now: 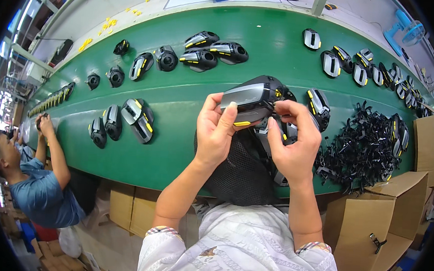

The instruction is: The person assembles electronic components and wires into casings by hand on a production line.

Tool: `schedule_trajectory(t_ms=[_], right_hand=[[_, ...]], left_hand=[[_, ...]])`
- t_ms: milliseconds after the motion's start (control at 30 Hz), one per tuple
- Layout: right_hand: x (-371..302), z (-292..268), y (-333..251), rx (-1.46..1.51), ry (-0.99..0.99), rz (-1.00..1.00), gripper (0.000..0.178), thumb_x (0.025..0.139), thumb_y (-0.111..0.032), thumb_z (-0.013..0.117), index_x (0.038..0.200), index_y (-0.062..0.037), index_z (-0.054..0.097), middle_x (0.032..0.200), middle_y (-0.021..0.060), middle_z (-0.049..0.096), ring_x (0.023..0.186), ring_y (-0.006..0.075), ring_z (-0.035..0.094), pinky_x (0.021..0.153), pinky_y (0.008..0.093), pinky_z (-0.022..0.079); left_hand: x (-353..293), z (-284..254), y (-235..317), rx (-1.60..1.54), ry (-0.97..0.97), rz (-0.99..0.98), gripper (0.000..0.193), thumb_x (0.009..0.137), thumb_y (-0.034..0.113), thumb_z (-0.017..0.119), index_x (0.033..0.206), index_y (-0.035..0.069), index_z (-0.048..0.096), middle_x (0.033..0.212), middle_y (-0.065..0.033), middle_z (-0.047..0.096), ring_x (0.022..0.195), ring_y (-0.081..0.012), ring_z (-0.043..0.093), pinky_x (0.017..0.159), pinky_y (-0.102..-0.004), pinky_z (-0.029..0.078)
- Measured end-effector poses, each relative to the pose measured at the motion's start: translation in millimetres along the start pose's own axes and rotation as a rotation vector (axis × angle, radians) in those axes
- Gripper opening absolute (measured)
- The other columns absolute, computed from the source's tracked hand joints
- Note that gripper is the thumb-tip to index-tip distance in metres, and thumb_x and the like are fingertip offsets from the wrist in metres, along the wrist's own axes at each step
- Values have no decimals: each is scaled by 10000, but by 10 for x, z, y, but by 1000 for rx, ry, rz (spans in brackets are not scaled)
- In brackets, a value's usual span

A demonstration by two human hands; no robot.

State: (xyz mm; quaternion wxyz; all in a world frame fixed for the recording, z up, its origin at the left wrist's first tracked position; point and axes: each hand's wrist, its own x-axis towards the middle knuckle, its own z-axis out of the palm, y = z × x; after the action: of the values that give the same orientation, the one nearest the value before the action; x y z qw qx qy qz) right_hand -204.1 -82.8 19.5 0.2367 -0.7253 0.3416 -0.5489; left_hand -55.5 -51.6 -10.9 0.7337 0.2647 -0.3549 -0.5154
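Between your two hands, lifted over the green surface (178, 125), is the shell (246, 96): grey top, black sides, yellow strip (242, 123) along the edge nearest you. Your left hand (214, 130) is grasping it by its left end, thumb over the top near side, fingers behind and under. Long axis runs from that left hand across toward the right one, tilting slightly away from you at the far end. That's the relation that counts: the black end, with a small yellow bit (278, 94) on it, faces your right hand (299, 140), which is the nearer one to it.

Your right hand is half curled, index fingertip right at that end, touching or just beside it, thumb a little nearer you. Can't tell if something small is pinched there.

Just beyond your right hand, to its right, another shell (319, 106) on the surface. Farther right of it, a heap of black straps (351, 146). Left of your left hand, well apart, three more shells (139, 119) in a loose row. Nearer you than the left hand, black mesh (239, 174).
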Motion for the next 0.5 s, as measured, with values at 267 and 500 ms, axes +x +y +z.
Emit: schedule_trajectory(t_ms=[267,500], right_hand=[[49,-127,37,-93,-115,-29,252,642,31,637,868,4,526,797,99,558,694,225,584,640,305,484],[31,-257,158,-8,-226,178,195,638,8,638,797,-2,526,739,71,546,649,179,564,612,275,471]], left_hand=[[-31,20,-52,51,-33,10,279,915,142,520,1107,-5,380,1089,-167,550,970,-266,604,821,-470,530],[-60,52,-73,355,-49,103,299,900,82,540,1130,-39,390,1010,-120,567,912,-126,569,758,-252,491]])
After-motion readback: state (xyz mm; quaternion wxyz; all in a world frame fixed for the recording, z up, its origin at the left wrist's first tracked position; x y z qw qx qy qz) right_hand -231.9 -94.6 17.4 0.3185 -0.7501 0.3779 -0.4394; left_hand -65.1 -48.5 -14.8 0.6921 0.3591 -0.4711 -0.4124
